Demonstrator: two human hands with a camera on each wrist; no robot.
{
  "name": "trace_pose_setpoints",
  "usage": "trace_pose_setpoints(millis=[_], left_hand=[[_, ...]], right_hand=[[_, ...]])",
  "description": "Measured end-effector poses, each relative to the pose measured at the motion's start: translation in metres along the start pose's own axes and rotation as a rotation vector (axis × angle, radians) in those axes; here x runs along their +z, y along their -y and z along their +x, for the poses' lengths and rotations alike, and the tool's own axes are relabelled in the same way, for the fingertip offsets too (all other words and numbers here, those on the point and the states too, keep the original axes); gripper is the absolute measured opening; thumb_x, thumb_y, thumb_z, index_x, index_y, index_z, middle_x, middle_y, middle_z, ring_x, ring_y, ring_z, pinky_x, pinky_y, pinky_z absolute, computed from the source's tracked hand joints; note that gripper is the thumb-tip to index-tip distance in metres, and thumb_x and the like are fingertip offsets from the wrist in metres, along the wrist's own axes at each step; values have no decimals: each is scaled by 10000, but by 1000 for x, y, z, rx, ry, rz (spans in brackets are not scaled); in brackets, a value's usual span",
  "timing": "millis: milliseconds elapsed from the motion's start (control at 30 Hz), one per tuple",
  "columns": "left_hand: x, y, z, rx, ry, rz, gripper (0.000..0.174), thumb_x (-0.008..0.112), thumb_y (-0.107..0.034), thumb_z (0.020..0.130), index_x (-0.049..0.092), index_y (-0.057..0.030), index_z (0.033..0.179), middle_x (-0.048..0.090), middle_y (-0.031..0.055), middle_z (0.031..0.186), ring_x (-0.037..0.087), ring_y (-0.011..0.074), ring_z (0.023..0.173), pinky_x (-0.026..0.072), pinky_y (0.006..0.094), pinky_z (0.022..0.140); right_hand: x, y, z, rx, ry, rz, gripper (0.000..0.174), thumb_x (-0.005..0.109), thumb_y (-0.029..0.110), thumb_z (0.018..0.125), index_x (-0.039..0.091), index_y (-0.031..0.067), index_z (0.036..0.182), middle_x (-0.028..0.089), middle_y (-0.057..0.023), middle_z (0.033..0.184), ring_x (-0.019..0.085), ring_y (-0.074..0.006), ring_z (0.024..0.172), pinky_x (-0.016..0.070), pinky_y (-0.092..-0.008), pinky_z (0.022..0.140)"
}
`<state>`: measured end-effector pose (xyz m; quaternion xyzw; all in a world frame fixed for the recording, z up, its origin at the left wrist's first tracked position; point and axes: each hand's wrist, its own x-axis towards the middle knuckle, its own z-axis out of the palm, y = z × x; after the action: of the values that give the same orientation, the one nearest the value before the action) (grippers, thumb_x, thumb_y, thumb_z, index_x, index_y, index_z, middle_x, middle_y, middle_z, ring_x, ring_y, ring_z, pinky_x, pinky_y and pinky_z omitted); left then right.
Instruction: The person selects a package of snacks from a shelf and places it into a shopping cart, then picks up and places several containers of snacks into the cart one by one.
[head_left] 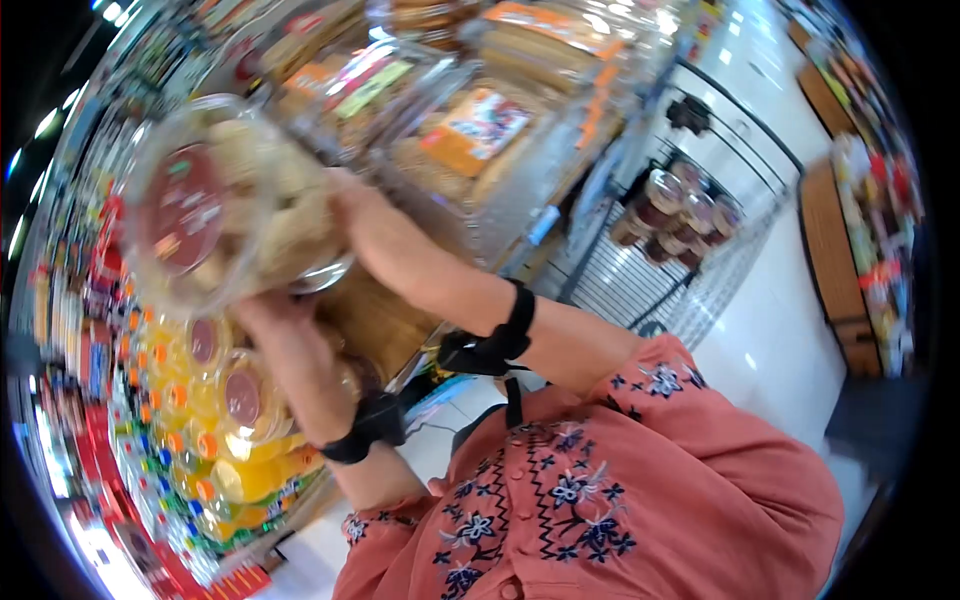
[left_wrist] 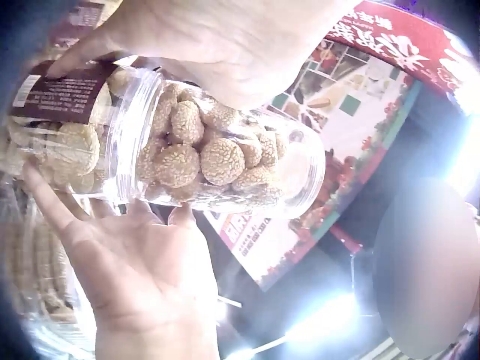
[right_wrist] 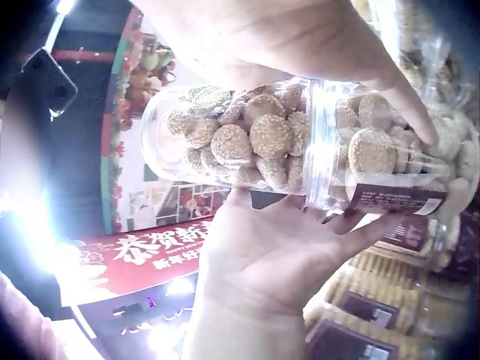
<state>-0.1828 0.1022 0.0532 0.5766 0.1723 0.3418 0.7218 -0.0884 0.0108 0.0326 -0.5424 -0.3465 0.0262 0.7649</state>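
A clear plastic jar [head_left: 290,245] of sesame balls is held up between both hands at upper left in the head view; its round lid bears a maroon label [head_left: 182,210]. My left hand [left_wrist: 142,259] grips one side, fingers curving round it. On the opposite side my right hand [right_wrist: 259,251] holds it. Both wrist views show the sesame balls [left_wrist: 201,146] through the wall. Beyond a ringed joint [right_wrist: 321,142], more sesame balls sit in a clear section with a dark printed label [right_wrist: 397,196]. The hands partly hide the jar.
Clear boxes of baked goods [head_left: 470,140] lie on the display ahead. Yellow juice bottles [head_left: 245,480] and more jars with maroon lid labels [head_left: 242,390] stand at lower left. A wire cart [head_left: 640,265] holds several jars [head_left: 690,215] at right. A red festive sign [right_wrist: 142,255] hangs overhead.
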Motion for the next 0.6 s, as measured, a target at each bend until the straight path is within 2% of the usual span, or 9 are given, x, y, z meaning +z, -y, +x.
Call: trace_pose_setpoints(millis=[67, 133, 233, 300, 333, 367, 400, 567, 600], left_hand=[[10, -29, -4, 78, 53, 35, 728, 248, -673, 985, 302, -193, 1530, 362, 88, 1552, 388, 317, 1395, 424, 596, 1002], [26, -55, -3, 141, 127, 70, 709, 258, -655, 989, 307, -197, 1527, 366, 95, 1544, 380, 322, 1398, 431, 616, 987], [66, -84, -8, 191, 253, 88, 681, 275, -629, 994, 314, -202, 1522, 373, 106, 1531, 369, 329, 1402, 442, 645, 964], [109, -95, -27, 185, 333, 74, 654, 291, -600, 998, 330, -195, 1510, 389, 113, 1509, 373, 335, 1395, 468, 643, 947], [131, -99, -38, 181, 371, 66, 637, 302, -579, 1000, 344, -186, 1500, 403, 117, 1491, 381, 339, 1387, 490, 631, 937], [141, -91, -23, 162, 529, 33, 667, 340, -602, 982, 334, -190, 1507, 402, 129, 1488, 380, 350, 1387, 495, 635, 924], [162, -87, -31, 51, 510, 55, 735, 360, -663, 955, 321, -190, 1517, 391, 128, 1506, 371, 348, 1398, 477, 623, 953], [258, -23, -92, -53, 815, 31, 820, 363, -740, 918, 329, -177, 1513, 371, 120, 1538, 355, 337, 1416, 433, 638, 983], [274, -9, -108, -107, 882, 55, 871, 346, -795, 894, 332, -185, 1516, 361, 90, 1561, 351, 300, 1427, 396, 623, 1008]], right_hand=[[-6, 47, 2, -147, -60, -77, 360, 337, 206, 1027, 575, -46, 1121, 596, -283, 1121, 536, -443, 1122, 424, -465, 988], [-17, 66, 6, -308, -159, -255, 351, 346, 196, 1018, 586, -42, 1110, 605, -282, 1100, 541, -457, 1100, 432, -452, 981], [-52, 126, 7, -361, -149, -124, 402, 311, 254, 1039, 574, -36, 1130, 607, -272, 1119, 565, -448, 1082, 443, -448, 970], [-82, 142, 5, -493, -216, -345, 456, 281, 319, 1056, 552, -17, 1202, 609, -249, 1168, 587, -416, 1097, 457, -439, 967], [-97, 148, -2, -483, -254, -394, 473, 275, 343, 1059, 543, -8, 1230, 609, -239, 1187, 593, -402, 1104, 461, -436, 966], [-112, 153, -9, -471, -292, -442, 491, 269, 366, 1063, 533, 1, 1259, 609, -229, 1206, 599, -387, 1112, 466, -434, 965], [-130, 160, -21, -395, -340, -428, 499, 272, 381, 1063, 524, 9, 1280, 607, -219, 1220, 600, -374, 1120, 468, -432, 966], [-220, 186, -105, -33, -604, -288, 574, 279, 481, 1051, 469, 58, 1390, 582, -170, 1306, 583, -312, 1183, 472, -443, 968], [-232, 189, -123, 26, -666, -225, 611, 276, 525, 1040, 449, 75, 1417, 564, -159, 1338, 561, -301, 1214, 468, -459, 969]])
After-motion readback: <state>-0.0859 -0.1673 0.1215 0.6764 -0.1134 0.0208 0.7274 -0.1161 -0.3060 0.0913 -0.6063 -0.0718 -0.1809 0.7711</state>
